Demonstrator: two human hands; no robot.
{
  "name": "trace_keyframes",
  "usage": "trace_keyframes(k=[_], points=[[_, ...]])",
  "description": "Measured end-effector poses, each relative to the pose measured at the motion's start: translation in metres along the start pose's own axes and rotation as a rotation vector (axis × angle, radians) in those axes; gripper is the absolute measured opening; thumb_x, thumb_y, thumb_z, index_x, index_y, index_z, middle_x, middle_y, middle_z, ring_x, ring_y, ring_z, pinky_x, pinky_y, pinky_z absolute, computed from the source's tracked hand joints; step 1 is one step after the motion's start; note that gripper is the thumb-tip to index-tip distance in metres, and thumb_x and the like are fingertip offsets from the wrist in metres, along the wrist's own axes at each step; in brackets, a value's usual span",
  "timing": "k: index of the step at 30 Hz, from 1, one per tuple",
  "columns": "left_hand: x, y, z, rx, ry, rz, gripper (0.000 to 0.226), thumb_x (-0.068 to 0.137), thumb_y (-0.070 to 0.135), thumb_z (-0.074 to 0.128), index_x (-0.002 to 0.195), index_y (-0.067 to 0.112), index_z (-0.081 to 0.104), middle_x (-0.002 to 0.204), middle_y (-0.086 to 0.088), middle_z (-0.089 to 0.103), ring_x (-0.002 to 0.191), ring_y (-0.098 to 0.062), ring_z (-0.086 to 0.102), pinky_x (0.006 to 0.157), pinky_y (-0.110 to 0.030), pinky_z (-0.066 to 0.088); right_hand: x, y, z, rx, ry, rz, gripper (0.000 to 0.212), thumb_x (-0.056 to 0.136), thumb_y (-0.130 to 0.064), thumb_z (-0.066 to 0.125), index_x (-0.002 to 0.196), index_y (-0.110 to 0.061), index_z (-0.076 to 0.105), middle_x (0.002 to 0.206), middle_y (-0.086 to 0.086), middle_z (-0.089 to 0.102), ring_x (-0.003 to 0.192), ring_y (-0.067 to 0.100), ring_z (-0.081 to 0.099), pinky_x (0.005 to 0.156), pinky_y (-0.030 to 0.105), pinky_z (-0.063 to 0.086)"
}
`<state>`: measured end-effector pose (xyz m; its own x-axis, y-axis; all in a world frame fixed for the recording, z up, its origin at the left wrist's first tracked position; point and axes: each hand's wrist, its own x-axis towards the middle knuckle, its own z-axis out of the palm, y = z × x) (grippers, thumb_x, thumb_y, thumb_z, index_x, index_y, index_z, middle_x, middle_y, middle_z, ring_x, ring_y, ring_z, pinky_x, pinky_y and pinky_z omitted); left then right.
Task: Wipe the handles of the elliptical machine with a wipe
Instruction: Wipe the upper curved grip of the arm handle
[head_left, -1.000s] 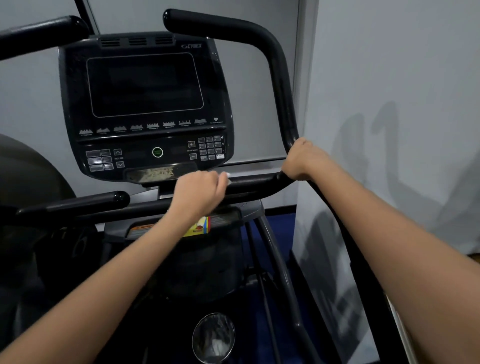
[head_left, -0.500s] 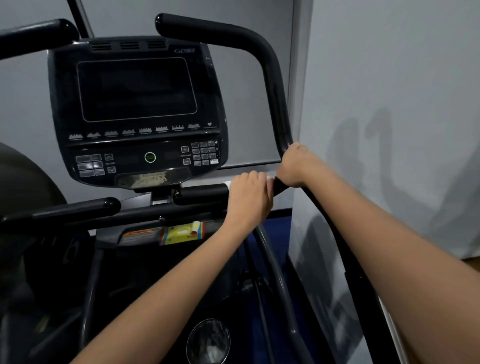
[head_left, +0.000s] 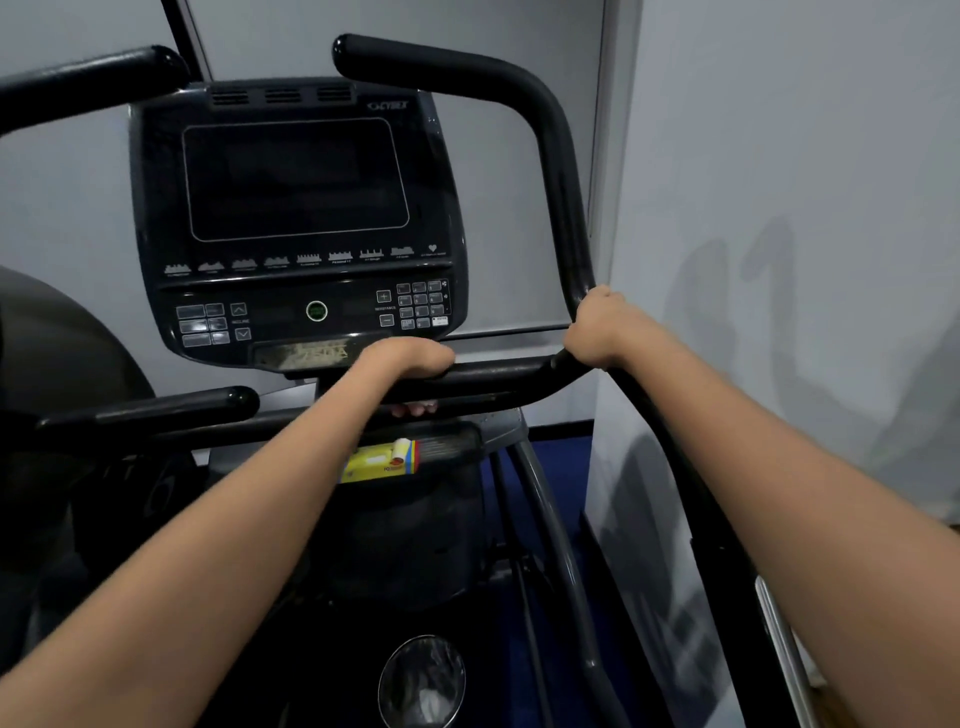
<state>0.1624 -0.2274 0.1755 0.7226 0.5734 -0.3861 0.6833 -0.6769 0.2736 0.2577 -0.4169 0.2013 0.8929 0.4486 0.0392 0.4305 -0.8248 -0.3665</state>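
The left hand (head_left: 410, 361) is wrapped around the lower right handle (head_left: 498, 371), a sliver of wipe (head_left: 430, 403) showing beneath. At three o'clock, the right hand (head_left: 597, 330) grips the bend. The upper handle (head_left: 467, 67) and left handles (head_left: 156, 408) appear unwiped; roughly midway is judged.

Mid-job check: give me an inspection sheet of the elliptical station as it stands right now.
Surface: blue floor beneath the machine.
Job's things: left hand curled over the horizontal handlebar; a white sliver of wipe shows by its fingers underneath.
Clutter: yellow box on the tray under the console.
Hands: right hand grips the handle bend.
Cables: nothing seen.
Surroundings: grey wall close on the right; console screen dark.
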Motion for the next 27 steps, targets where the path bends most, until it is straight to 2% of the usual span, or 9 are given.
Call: trace_keyframes(k=[2,5,9,13,16,19,22,24,27], points=[[0.002,0.028,0.006,0.052,0.018,-0.002,0.049,0.096,0.031,0.031,0.08,0.01,0.072,0.065,-0.005,0.073,0.059,-0.021,0.07,0.065,-0.028,0.051,0.0,-0.001,0.001,-0.004,0.002,0.014,0.06,0.1,-0.015,0.045,0.149,0.01,0.021,0.152,0.024,0.031,0.137,0.04,0.042,0.106,0.04,0.04],[0.005,0.062,0.037,0.21,0.442,0.139,0.044,0.098,0.031,0.039,0.108,0.01,0.076,0.105,-0.01,0.077,0.1,-0.027,0.074,0.082,-0.032,0.051,-0.001,-0.003,0.0,-0.014,0.009,0.015,0.059,0.101,-0.014,0.044,0.149,0.011,0.02,0.152,0.024,0.031,0.138,0.04,0.04,0.108,0.039,0.038],[0.003,0.047,0.094,0.428,1.007,0.546,0.022,0.098,0.026,0.056,0.083,0.012,0.065,0.075,-0.01,0.064,0.067,-0.033,0.062,0.059,-0.038,0.035,-0.001,-0.002,-0.001,-0.02,0.01,0.003,0.059,0.101,-0.015,0.044,0.15,0.009,0.021,0.151,0.024,0.033,0.131,0.039,0.047,0.102,0.039,0.042],[0.006,-0.005,0.1,0.563,1.021,0.609,0.038,0.108,0.035,0.032,0.117,0.008,0.058,0.1,-0.008,0.058,0.088,-0.03,0.052,0.083,-0.042,0.041,0.0,0.0,-0.001,0.009,-0.002,0.01,0.059,0.099,-0.016,0.046,0.149,0.007,0.024,0.149,0.022,0.036,0.124,0.039,0.054,0.094,0.038,0.045],[0.002,-0.037,0.079,0.471,1.121,0.586,0.038,0.106,0.038,0.038,0.093,0.012,0.062,0.084,-0.007,0.062,0.076,-0.03,0.057,0.071,-0.041,0.042,0.002,0.001,-0.001,0.024,-0.001,0.015,0.058,0.099,-0.015,0.046,0.148,0.007,0.026,0.146,0.022,0.039,0.121,0.039,0.056,0.087,0.036,0.044],[-0.008,-0.045,0.051,0.343,0.966,0.365,0.052,0.103,0.041,0.035,0.076,0.01,0.067,0.076,-0.013,0.069,0.071,-0.037,0.066,0.061,-0.038,0.042,0.002,0.001,0.0,0.024,-0.002,0.013,0.057,0.098,-0.015,0.046,0.148,0.006,0.026,0.146,0.022,0.039,0.121,0.039,0.056,0.088,0.037,0.045],[-0.01,-0.027,0.015,0.23,0.553,0.074,0.05,0.099,0.039,0.034,0.091,0.008,0.071,0.085,-0.013,0.072,0.079,-0.033,0.069,0.071,-0.036,0.048,0.002,0.001,0.001,0.02,-0.002,0.018,0.056,0.097,-0.014,0.045,0.146,0.007,0.027,0.146,0.022,0.039,0.121,0.039,0.056,0.086,0.036,0.043],[-0.016,0.0,0.001,0.139,0.218,-0.04,0.048,0.096,0.037,0.032,0.087,0.01,0.072,0.065,-0.004,0.073,0.054,-0.022,0.069,0.064,-0.028,0.048,0.003,0.0,0.002,0.02,-0.004,0.02,0.056,0.097,-0.014,0.045,0.146,0.007,0.027,0.146,0.022,0.038,0.121,0.039,0.056,0.088,0.037,0.044],[-0.014,0.043,0.016,0.186,0.264,0.017,0.043,0.099,0.033,0.034,0.102,0.016,0.074,0.081,-0.003,0.078,0.066,-0.018,0.076,0.068,-0.023,0.048,0.003,-0.001,0.002,0.02,-0.002,0.024,0.056,0.097,-0.014,0.046,0.146,0.007,0.026,0.147,0.022,0.037,0.123,0.04,0.054,0.089,0.038,0.044]])
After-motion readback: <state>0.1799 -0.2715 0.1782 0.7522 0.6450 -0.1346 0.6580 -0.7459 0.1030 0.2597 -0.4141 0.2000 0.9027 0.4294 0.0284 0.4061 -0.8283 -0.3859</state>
